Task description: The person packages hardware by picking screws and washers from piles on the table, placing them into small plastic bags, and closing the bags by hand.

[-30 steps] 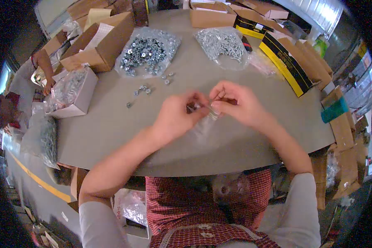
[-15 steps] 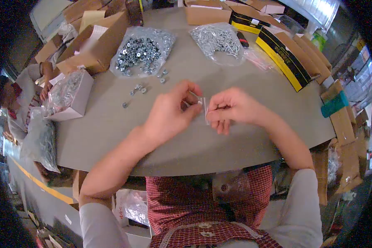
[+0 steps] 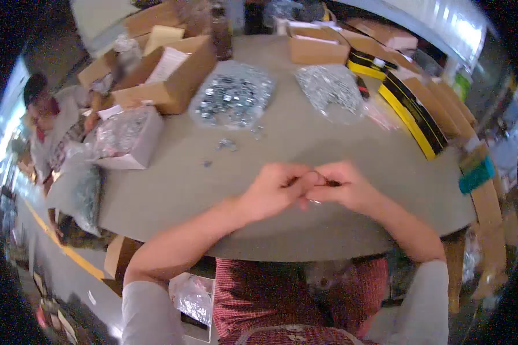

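Observation:
My left hand [image 3: 277, 188] and my right hand [image 3: 351, 188] meet over the near middle of the table, fingers curled and touching. Between them is a small clear plastic bag [image 3: 315, 201], mostly hidden by the fingers; only a shiny edge shows below. Anything inside it cannot be made out. Ahead and to the left lie a few loose metal nuts [image 3: 227, 145], blurred. Behind those is a clear bag of metal nuts [image 3: 233, 96]. Farther right, a clear bag of screws [image 3: 330, 91] rests on the table.
Cardboard boxes [image 3: 181, 77] stand at the back left, beside a white box [image 3: 147, 141] of bagged parts. Black-and-yellow boxes [image 3: 411, 115] line the right, near a teal tape roll [image 3: 476, 175]. Another person [image 3: 57, 123] is at the left. The table's rounded edge [image 3: 293, 256] is close to me.
My hands have come together, with the small plastic bag now mostly covered by the fingers. The view has shifted, so the table's contents appear lower and farther right.

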Tool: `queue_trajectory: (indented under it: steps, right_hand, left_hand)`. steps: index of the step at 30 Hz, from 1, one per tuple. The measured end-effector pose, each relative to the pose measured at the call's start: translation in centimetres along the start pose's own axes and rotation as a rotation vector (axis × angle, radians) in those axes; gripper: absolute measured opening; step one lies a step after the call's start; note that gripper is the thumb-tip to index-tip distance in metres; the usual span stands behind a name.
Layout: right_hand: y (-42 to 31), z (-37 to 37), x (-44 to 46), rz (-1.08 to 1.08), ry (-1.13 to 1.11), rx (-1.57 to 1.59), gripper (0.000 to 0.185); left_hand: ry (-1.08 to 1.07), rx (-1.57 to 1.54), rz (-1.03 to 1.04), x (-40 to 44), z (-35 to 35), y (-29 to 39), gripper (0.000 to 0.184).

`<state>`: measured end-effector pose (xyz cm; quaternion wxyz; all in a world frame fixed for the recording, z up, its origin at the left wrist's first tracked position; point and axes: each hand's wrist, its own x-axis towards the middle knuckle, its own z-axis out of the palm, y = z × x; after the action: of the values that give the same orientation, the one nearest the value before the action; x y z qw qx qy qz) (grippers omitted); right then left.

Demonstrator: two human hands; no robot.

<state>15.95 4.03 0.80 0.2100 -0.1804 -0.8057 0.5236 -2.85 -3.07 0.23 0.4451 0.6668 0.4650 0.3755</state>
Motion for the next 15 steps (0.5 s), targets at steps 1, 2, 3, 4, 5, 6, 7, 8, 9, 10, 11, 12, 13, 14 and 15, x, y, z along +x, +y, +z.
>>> queue_trajectory:
  steps: [1,2,3,4,5,6,7,8,9,10,11,12,13,14,15]
  right_hand:
    - [-0.7,-0.6,-0.1,0.097,-0.021,-0.002,0.023]
    - [-1.4,-1.1,-0.2,0.189,-0.044,-0.007,0.024]
    - [-2.1,-1.1,-0.2,0.255,-0.028,0.054,0.025]
    - [-2.6,-1.1,-0.2,0.319,-0.014,0.114,0.027]
    - [-2.7,-1.0,-0.4,0.296,-0.001,0.084,0.025]
    - [-2.6,-1.0,-0.6,0.275,0.015,0.055,0.024]
    - [-2.7,-0.9,-0.7,0.277,0.038,0.038,0.02]
    - [-2.7,-0.7,-0.8,0.279,0.064,0.024,0.018]
    - [-2.6,-0.4,-0.8,0.238,0.084,-0.01,0.018]
    - [-2.6,-0.2,-0.8,0.201,0.105,-0.044,0.018]
    - [-2.5,0.0,-0.7,0.165,0.127,-0.077,0.018]
    - [-2.6,0.0,-0.7,0.193,0.097,-0.07,0.017]
    - [-2.8,0.0,-0.8,0.225,0.066,-0.063,0.017]
    - [-2.9,0.0,-0.9,0.26,0.035,-0.059,0.016]
    - [-3.0,0.1,-0.9,0.258,0.04,-0.062,0.016]
  left_hand:
    - [-0.007,-0.013,0.008,0.0,-0.2,0.0,0.024]
    - [-0.01,-0.023,0.015,-0.1,-0.4,-0.1,0.024]
    - [0.007,-0.114,0.018,-0.1,-0.2,-0.3,0.024]
    - [0.024,-0.202,0.025,-0.1,0.0,-0.5,0.024]
    - [0.003,-0.213,0.04,0.0,0.0,-0.8,0.025]
    - [-0.021,-0.226,0.055,0.1,0.0,-1.0,0.027]
    - [-0.027,-0.248,0.014,0.1,-0.1,-0.4,0.029]
    - [-0.036,-0.271,-0.026,0.0,-0.1,0.1,0.03]
    - [-0.036,-0.237,0.002,0.1,0.1,-0.1,0.031]
    - [-0.039,-0.206,0.028,0.1,0.5,-0.3,0.032]
    - [-0.043,-0.177,0.054,0.2,0.6,-0.4,0.032]
    - [-0.063,-0.184,0.052,0.1,0.5,-0.3,0.031]
    - [-0.084,-0.194,0.05,-0.1,0.4,-0.1,0.031]
    - [-0.106,-0.207,0.048,-0.2,0.3,-0.1,0.03]
    - [-0.11,-0.228,0.033,-0.2,0.3,-0.3,0.029]
